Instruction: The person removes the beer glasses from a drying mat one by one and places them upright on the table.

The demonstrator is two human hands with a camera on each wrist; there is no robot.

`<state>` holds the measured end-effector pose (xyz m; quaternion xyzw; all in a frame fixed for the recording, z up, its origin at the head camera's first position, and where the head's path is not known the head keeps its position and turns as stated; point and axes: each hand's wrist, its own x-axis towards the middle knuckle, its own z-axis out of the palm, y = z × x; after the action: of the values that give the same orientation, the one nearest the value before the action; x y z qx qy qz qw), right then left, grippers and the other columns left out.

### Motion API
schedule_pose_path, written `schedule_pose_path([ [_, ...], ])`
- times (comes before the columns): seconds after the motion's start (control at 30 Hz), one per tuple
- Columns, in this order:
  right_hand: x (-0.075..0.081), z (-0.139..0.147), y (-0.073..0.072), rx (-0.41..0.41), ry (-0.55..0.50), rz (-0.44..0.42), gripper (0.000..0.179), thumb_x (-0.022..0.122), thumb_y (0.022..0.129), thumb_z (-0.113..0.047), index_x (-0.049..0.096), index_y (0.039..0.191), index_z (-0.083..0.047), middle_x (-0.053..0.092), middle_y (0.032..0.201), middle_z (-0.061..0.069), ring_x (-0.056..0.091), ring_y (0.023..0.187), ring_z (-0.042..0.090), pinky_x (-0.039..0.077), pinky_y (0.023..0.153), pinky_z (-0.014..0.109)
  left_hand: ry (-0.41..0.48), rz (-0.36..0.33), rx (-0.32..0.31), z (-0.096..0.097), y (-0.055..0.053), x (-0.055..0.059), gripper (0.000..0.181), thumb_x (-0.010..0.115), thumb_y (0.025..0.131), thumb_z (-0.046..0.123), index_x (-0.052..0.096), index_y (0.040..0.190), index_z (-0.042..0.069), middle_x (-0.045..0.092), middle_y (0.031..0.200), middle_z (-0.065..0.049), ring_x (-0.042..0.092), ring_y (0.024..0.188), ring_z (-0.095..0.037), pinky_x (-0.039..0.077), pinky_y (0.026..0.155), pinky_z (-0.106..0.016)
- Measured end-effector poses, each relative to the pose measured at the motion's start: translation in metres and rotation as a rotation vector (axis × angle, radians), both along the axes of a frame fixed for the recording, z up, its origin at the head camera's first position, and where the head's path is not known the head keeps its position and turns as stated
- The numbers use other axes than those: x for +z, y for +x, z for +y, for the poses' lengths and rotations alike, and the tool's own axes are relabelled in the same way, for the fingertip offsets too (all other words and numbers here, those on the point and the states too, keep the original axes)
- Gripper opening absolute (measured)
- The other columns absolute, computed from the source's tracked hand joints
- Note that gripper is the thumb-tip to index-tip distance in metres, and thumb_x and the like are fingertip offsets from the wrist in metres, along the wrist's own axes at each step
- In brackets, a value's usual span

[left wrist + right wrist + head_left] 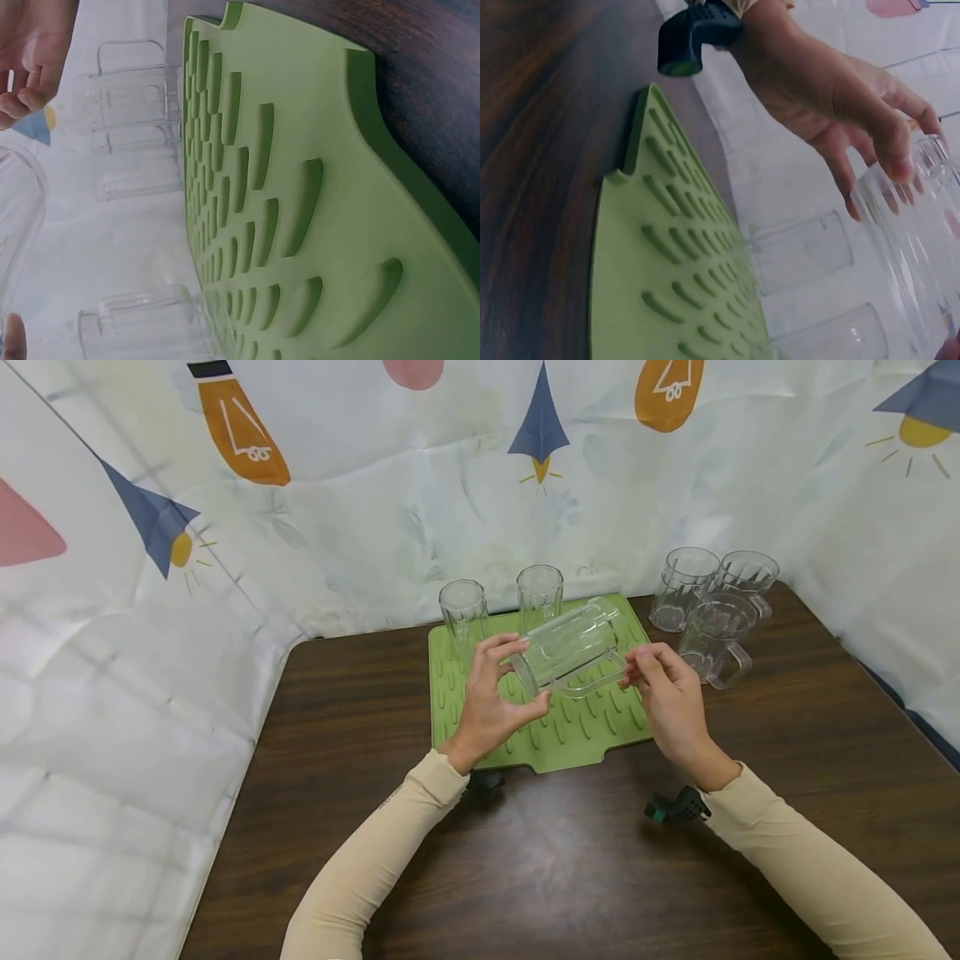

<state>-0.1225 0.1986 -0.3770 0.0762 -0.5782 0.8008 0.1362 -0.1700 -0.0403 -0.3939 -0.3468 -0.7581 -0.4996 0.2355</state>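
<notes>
A clear glass mug [573, 639] is held tilted on its side above a green drying mat [562, 752]. My left hand [491, 689] grips its left end, thumb below and fingers above. At the opposite side my right hand [667, 697] pinches the edge of the mug's handle with curled fingertips. In the right wrist view, the left hand [855, 105] spans the end of the mug [907, 247]. Only part of the mug enters the left wrist view, near the right hand [34, 64].
Two glass mugs, one left [463, 610] and one right [540, 593], stand at the mat's back edge. Three more stand right of the mat on the dark wooden table [555, 860], the nearest mug [712, 639] with its handle to the right. A patterned white curtain [360, 527] hangs behind.
</notes>
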Motion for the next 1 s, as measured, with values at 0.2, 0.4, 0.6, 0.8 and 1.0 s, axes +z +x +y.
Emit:
schedule_pose_path([
  [0.2,-0.004,-0.003,0.002,0.107,-0.082,-0.179,0.020,0.055,0.108,-0.034,0.064,0.104,-0.017,0.062,0.105,-0.006,0.063,0.086,0.005,0.057,0.084,0.018,0.011,0.012,-0.002,0.003,-0.001,-0.001,0.068,0.083,0.077,0.002,0.052,0.137,0.006,0.045,0.144,-0.025,0.057,0.127,-0.036,0.061,0.099,-0.044],
  [0.4,-0.007,-0.005,0.001,0.205,-0.173,-0.259,0.033,0.049,0.109,-0.043,0.068,0.101,-0.016,0.068,0.100,-0.007,0.065,0.086,0.007,0.058,0.084,0.019,0.009,0.020,-0.001,0.006,-0.002,-0.003,0.067,0.083,0.077,0.002,0.051,0.136,0.005,0.046,0.143,-0.024,0.058,0.126,-0.036,0.062,0.098,-0.041],
  [0.6,-0.012,-0.009,0.000,0.306,-0.318,-0.249,0.042,0.042,0.110,-0.046,0.069,0.098,-0.017,0.073,0.098,-0.008,0.069,0.086,0.009,0.059,0.087,0.022,0.001,0.014,-0.012,0.008,-0.004,-0.006,0.068,0.084,0.076,0.002,0.050,0.135,0.004,0.045,0.143,-0.026,0.057,0.127,-0.037,0.061,0.100,-0.041],
  [0.8,-0.013,-0.010,-0.002,0.420,-0.515,-0.257,0.038,0.040,0.112,-0.039,0.065,0.101,-0.012,0.074,0.099,-0.002,0.073,0.094,0.013,0.060,0.096,0.024,0.011,0.009,-0.025,0.009,-0.005,-0.008,0.067,0.082,0.077,0.000,0.050,0.135,0.004,0.045,0.144,-0.025,0.056,0.127,-0.038,0.061,0.100,-0.043],
  [1.0,-0.013,-0.008,-0.003,0.540,-0.667,-0.280,0.041,0.038,0.113,-0.032,0.069,0.104,-0.007,0.074,0.098,0.004,0.073,0.097,0.018,0.059,0.098,0.026,-0.002,0.010,-0.022,0.008,-0.007,-0.011,0.066,0.083,0.078,0.001,0.049,0.135,0.003,0.044,0.144,-0.026,0.057,0.127,-0.039,0.061,0.102,-0.043],
])
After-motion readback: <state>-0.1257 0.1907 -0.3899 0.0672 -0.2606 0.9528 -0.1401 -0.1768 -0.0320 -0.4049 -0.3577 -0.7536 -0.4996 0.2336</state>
